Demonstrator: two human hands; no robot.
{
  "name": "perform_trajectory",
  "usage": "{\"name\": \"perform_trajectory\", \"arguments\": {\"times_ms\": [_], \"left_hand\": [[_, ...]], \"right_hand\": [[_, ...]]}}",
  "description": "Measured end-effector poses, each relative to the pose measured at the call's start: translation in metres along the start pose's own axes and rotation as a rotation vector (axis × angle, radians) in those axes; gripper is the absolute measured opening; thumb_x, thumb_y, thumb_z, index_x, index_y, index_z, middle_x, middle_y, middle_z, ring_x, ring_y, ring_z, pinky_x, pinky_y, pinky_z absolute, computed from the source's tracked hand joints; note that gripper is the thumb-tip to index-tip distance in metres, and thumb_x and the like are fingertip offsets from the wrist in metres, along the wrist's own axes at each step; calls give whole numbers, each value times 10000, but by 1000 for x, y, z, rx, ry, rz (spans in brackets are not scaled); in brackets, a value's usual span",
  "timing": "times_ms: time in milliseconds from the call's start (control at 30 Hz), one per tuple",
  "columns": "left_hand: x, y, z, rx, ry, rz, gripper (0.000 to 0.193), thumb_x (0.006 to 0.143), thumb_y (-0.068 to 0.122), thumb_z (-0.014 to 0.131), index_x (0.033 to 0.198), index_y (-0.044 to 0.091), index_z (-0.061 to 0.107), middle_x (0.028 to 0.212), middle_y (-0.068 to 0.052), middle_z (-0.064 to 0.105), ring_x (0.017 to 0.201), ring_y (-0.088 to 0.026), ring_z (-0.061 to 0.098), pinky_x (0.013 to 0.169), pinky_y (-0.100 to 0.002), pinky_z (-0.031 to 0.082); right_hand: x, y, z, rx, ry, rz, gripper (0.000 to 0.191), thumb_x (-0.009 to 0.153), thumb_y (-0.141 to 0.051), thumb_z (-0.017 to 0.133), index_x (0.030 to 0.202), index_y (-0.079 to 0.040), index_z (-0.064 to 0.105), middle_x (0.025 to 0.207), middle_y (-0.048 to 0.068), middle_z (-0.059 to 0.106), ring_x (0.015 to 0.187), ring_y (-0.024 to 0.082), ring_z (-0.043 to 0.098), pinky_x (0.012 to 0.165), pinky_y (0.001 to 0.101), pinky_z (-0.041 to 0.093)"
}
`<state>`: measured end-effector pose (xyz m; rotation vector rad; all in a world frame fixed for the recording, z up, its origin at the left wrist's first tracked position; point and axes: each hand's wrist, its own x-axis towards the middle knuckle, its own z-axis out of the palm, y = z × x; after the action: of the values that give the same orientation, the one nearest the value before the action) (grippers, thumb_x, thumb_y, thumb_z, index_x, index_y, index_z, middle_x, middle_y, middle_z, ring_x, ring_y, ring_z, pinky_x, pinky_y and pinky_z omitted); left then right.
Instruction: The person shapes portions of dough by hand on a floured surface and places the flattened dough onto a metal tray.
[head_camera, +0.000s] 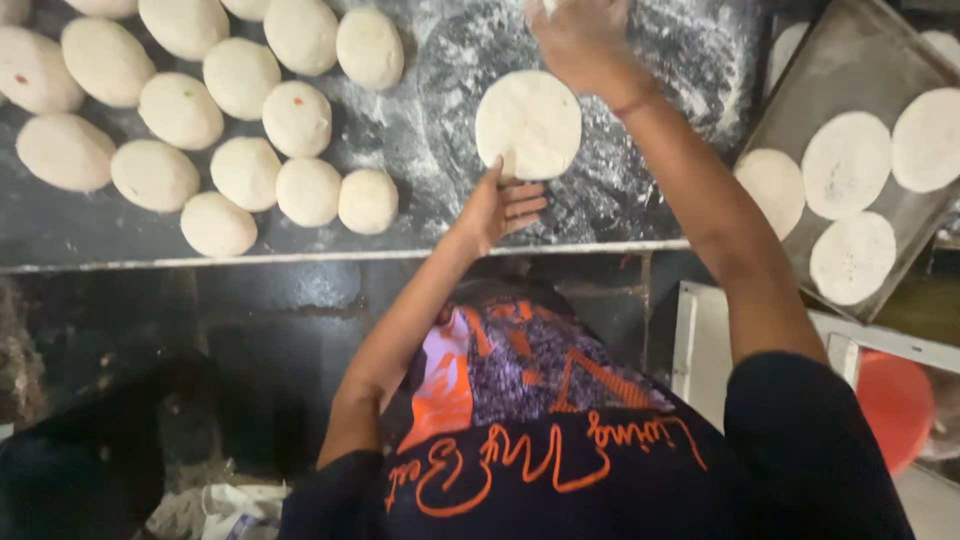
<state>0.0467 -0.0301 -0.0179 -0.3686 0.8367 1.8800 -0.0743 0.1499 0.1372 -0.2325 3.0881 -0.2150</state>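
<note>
- The flattened dough round (528, 124) lies on the dark, floured worktop (420, 150), a little back from its metal front edge (300, 256).
- Bare floured surface lies open between the round and the dough balls (240, 150) clustered well to its left.
- A metal tray (850, 70) with four flattened discs (846, 164) sits to the right, apart from the round.
- The left hand (500, 205) rests at the round's near edge, fingers (525, 208) loosely spread, thumb touching the dough.
- The right hand (580, 35) hovers beyond the round's far edge; whether its fingers pinch anything cannot be told.
- The round is nearly circular, so no long axis shows.
</note>
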Motion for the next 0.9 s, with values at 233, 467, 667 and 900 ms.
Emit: {"name": "perform_trajectory", "arguments": {"times_ms": [233,467,667,900], "left_hand": [[-9,13,20,274,32,-140,914,962,717,276,1492,-23,366,1353,-236,644,1229,-389,620,1015,-585,494],[-68,55,-36,245,27,-149,869,945,678,374,1501,9,368,1352,-228,654,1242,-406,628,1009,-601,486],[-59,64,-27,157,46,-102,815,963,631,371,1530,47,317,1401,-221,611,1247,-414,629,1012,-612,479],[-55,50,-18,112,-22,-79,833,959,652,373,1571,96,268,1550,-214,442,1318,-436,553,1032,-661,458]], "right_hand": [[-47,-34,46,-179,92,71,783,999,-518,652,1526,-3,388,1550,301,332,1437,475,292,1122,644,205],[-39,-4,50,213,33,319,693,1134,-617,450,1651,-158,406,1657,142,421,1449,371,371,1218,564,281],[-54,-53,83,-81,121,273,693,1003,-523,583,1536,-103,444,1603,238,292,1464,477,192,1111,721,99],[-49,-62,152,36,279,522,664,1091,-432,491,1603,-31,356,1683,230,267,1590,459,170,1278,634,127]]}}
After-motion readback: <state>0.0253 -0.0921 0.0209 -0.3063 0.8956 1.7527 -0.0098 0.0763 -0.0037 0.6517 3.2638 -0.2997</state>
